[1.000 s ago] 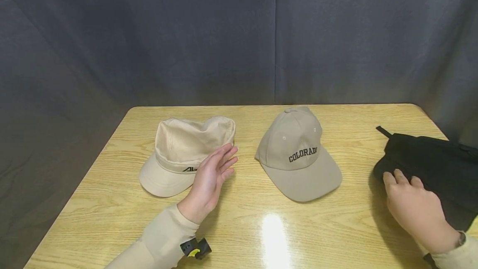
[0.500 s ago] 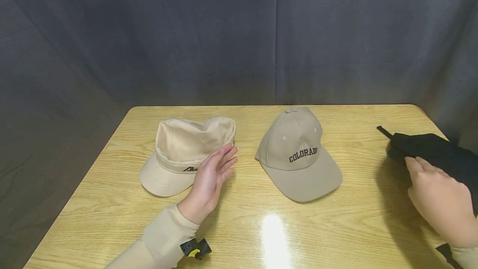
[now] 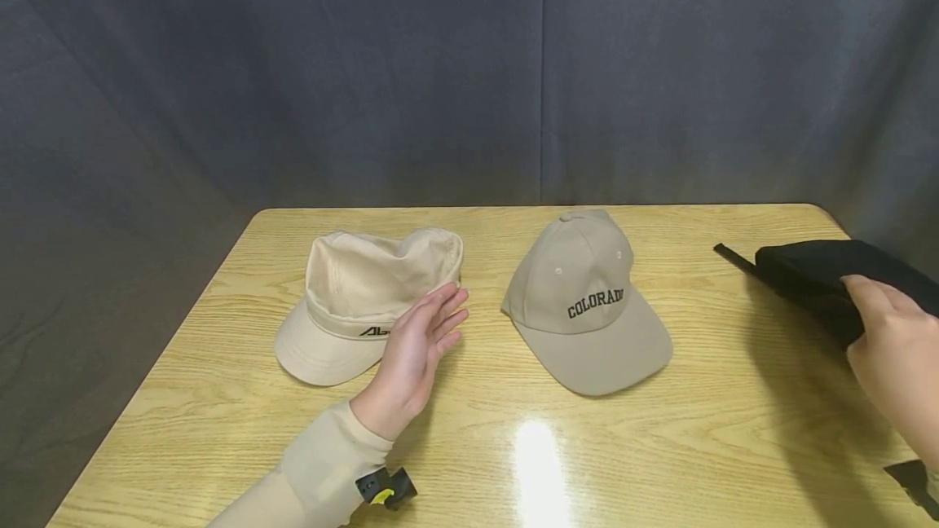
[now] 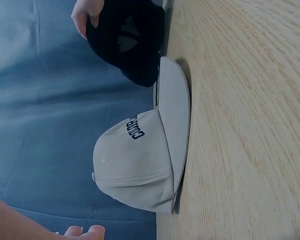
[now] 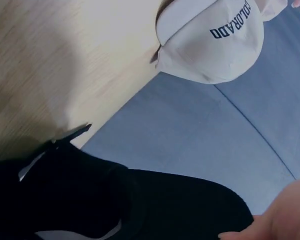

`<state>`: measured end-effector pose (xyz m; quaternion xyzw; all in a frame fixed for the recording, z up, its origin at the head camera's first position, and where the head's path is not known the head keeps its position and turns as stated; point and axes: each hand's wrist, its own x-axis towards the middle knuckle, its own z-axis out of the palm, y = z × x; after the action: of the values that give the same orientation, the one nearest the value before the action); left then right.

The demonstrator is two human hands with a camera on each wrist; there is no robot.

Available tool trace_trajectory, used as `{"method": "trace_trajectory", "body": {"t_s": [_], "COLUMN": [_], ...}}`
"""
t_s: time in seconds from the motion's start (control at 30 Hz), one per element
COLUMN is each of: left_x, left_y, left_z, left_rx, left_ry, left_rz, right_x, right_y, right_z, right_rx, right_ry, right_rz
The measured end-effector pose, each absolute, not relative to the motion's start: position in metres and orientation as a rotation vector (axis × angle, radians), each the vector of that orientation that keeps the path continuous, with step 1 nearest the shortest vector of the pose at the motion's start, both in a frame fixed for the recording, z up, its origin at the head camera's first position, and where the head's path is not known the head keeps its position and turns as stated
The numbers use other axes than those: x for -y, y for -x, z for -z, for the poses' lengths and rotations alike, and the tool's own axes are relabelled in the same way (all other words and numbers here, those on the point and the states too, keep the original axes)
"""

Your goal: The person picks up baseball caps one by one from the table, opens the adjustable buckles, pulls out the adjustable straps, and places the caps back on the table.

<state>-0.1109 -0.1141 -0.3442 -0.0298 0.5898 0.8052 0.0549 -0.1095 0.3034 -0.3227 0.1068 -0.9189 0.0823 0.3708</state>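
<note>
Item one, landmark: Colorado cap (image 3: pixel 587 308), grey, lying upright on the wooden table (image 3: pixel 660 446), its brim pointing to the near side and its dark lettering (image 3: pixel 596 304) running across the front. Item two: black cap (image 3: pixel 807 263), sitting well to the right of the Colorado cap, partly running out of the head view, with a thin strap (image 3: pixel 734 257) sticking out on the side facing the Colorado cap; its shadow is falling on the near side of it, and whether any part is touching the table the pictures are not telling. Item three: right hand (image 3: pixel 898 349), also well to the right of the Colorado cap, fingers and thumb gripping the black cap at its brim edge. Item four: cream cap (image 3: pixel 374 279), lying to the left of the Colorado cap, crown slumping, its front print partly hiding behind the left hand (image 3: pixel 411 349). Item five: that left hand, resting between the cream cap and the Colorado cap, fingers extending loosely and grasping nothing; whether it is touching the cream cap is remaining unclear. Item six: wrist camera (image 3: pixel 385 487), riding by the left sleeve (image 3: pixel 315 463), nearer than the Colorado cap. Item seven: dark curtain (image 3: pixel 396 63), hanging behind the Colorado cap.
</note>
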Motion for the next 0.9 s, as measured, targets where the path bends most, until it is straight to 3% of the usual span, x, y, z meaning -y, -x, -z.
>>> {"method": "trace_trajectory", "body": {"t_s": [0.57,0.9], "left_x": [0.113,0.114], "left_y": [0.111,0.111], "left_z": [0.344,0.345], "left_rx": [-1.791,-1.79], "left_ry": [0.104,0.093], "left_rz": [-2.442,-2.439], "right_x": [-0.296,-0.291], "right_y": [0.111,0.11], "right_z": [0.307,0.3], "right_rx": [2.257,2.167], "right_ry": [-0.227,-0.351], "right_rz": [-0.536,-0.502]}}
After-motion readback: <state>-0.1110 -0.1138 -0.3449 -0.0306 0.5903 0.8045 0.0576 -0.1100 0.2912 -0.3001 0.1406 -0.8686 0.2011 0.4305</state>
